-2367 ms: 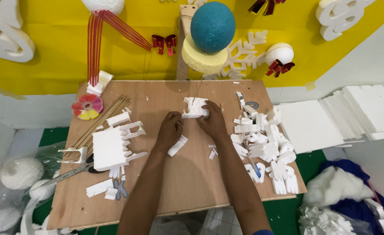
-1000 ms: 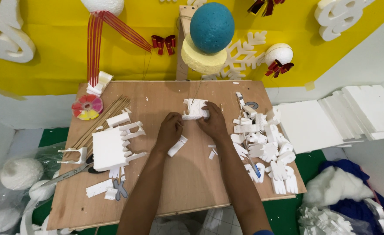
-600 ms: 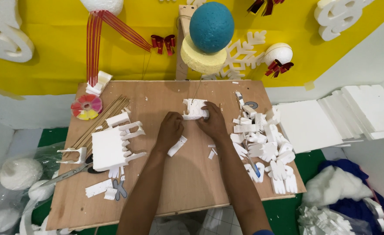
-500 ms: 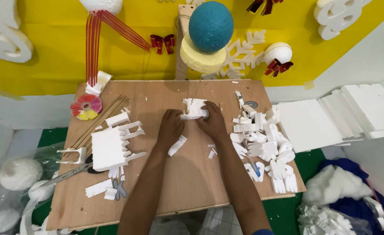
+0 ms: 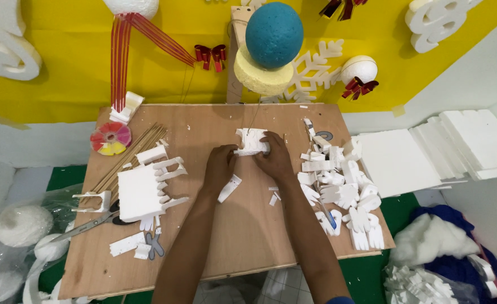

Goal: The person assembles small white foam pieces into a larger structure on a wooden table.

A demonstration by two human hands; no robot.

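Both my hands meet over the middle of a brown wooden board. My left hand and my right hand together grip a small white foam piece held against the board's far half. A thin wire rises from that piece toward the back. A short white foam strip lies just under my left wrist, with tiny foam chips beside my right forearm.
A pile of several cut white foam shapes covers the board's right side. On the left lie a foam block, wooden sticks, scissors and a colourful disc. A teal ball on a yellow foam disc stands at the back. Foam sheets lie right.
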